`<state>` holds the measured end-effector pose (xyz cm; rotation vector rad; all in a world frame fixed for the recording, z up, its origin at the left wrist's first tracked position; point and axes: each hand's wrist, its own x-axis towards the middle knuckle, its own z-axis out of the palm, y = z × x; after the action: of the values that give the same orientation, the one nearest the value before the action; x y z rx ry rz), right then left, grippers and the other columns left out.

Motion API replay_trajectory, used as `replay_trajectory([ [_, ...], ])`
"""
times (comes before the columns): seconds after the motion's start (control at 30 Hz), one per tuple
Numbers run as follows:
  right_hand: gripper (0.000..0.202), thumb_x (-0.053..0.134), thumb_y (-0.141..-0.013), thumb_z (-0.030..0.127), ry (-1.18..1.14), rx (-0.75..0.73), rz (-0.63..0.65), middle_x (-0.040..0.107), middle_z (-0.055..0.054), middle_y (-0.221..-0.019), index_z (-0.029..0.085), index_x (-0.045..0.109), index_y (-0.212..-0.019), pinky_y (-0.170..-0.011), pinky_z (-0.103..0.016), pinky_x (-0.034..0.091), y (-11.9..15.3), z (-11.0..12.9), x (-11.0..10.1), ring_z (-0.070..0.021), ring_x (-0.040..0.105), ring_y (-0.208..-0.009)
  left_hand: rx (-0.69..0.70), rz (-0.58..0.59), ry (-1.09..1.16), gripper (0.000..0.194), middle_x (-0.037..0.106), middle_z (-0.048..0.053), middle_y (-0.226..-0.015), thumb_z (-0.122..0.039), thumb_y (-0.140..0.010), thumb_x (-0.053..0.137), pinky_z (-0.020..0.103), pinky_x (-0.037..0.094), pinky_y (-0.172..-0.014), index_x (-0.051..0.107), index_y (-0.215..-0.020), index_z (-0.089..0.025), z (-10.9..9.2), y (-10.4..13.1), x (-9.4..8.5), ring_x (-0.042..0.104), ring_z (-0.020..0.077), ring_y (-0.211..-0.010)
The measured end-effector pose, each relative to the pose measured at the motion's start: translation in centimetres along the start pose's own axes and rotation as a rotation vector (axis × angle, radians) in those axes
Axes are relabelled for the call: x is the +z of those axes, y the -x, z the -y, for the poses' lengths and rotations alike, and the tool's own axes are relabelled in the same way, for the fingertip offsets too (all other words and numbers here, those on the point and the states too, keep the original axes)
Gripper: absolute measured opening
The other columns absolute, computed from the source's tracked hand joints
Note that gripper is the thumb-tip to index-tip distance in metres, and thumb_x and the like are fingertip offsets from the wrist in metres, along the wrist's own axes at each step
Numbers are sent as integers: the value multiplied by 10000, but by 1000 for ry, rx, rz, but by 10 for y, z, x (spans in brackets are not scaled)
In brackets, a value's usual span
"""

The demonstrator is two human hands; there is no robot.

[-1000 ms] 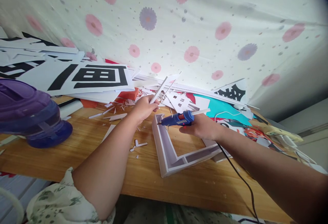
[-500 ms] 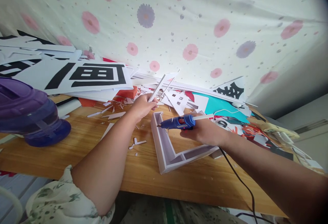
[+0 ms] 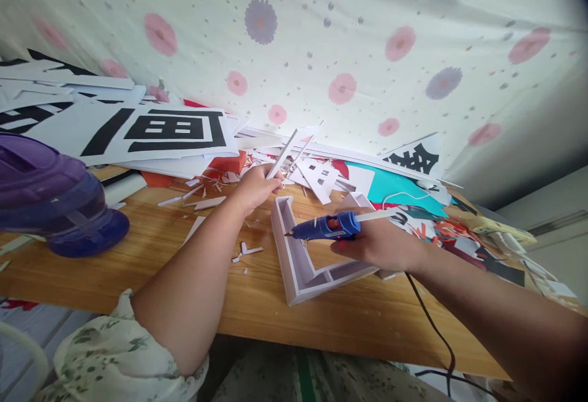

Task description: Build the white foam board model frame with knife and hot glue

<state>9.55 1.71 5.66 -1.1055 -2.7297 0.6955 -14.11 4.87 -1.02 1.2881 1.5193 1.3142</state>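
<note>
Between the thumb and fingers of my left hand (image 3: 260, 189) is a white strip (image 3: 282, 154), slanting up and to the right. My right hand (image 3: 379, 242) grips a blue glue gun (image 3: 327, 227) with a white glue stick in its rear end. The gun's nozzle points left, over the left wall of a white angular frame (image 3: 290, 267). This frame lies on the wooden table, with raised walls and a small divider inside. Part of it is hidden behind my right hand. White scraps (image 3: 248, 250) lie to its left.
A purple and blue plastic container (image 3: 59, 200) stands at the left. Sheets with black characters (image 3: 169, 132) are stacked behind it. Scraps and a turquoise sheet (image 3: 390, 187) lie along the back. A black cord (image 3: 434, 322) hangs over the front edge.
My right hand and the glue gun have moved slightly right and down. My left hand still holds the white strip in nearly the same place. The view has shifted a little.
</note>
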Motion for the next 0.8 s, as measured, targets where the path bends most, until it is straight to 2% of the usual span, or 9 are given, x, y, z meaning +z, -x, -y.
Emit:
replay_trajectory([
  [0.07, 26, 595, -728, 196, -2, 43, 33, 565, 14, -663, 188, 586, -752, -562, -267, 364, 4, 3, -1, -140, 504, -600, 0, 3, 3, 73, 640, -7, -713, -196, -671, 617, 280, 494, -714, 603, -742, -208, 0, 0, 0, 623, 155, -668],
  [0.17, 55, 602, -729, 198, 13, 78, 55, 544, 20, -647, 192, 551, -709, -532, -262, 342, 11, 7, -2, -127, 479, -563, 2, 3, 8, 77, 652, -4, -727, -185, -669, 610, 276, 499, -714, 610, -743, -206, 0, -1, 0, 624, 150, -664],
  [0.4, 96, 599, -737, 160, -36, -28, 97, 564, -2, -710, 185, 521, -688, -562, -270, 356, 26, 4, -3, -133, 513, -621, 14, -3, 21, 102, 659, 0, -726, -147, -654, 612, 273, 514, -695, 613, -743, -196, 3, -2, 2, 631, 149, -652],
  [0.57, 155, 610, -761, 198, -2, -19, 119, 556, 1, -698, 193, 493, -660, -557, -276, 338, 35, 9, -6, -129, 493, -602, 23, -7, 32, 87, 671, 17, -760, -134, -658, 605, 278, 524, -708, 607, -722, -192, 5, -4, 3, 637, 151, -675],
  [0.7, 174, 621, -727, 153, -8, -27, 136, 543, 20, -666, 196, 475, -641, -555, -260, 333, 41, 15, -8, -118, 486, -592, 28, -5, 22, 113, 669, 9, -728, -144, -647, 621, 297, 526, -738, 621, -749, -194, 7, -5, 3, 642, 158, -678],
  [0.8, 185, 596, -746, 141, 25, -58, 174, 542, 8, -693, 196, 454, -642, -566, -273, 323, 45, 18, -10, -120, 461, -603, 31, 1, 12, 112, 660, 3, -702, -148, -644, 625, 306, 523, -749, 627, -747, -190, 7, -4, 2, 645, 162, -676],
])
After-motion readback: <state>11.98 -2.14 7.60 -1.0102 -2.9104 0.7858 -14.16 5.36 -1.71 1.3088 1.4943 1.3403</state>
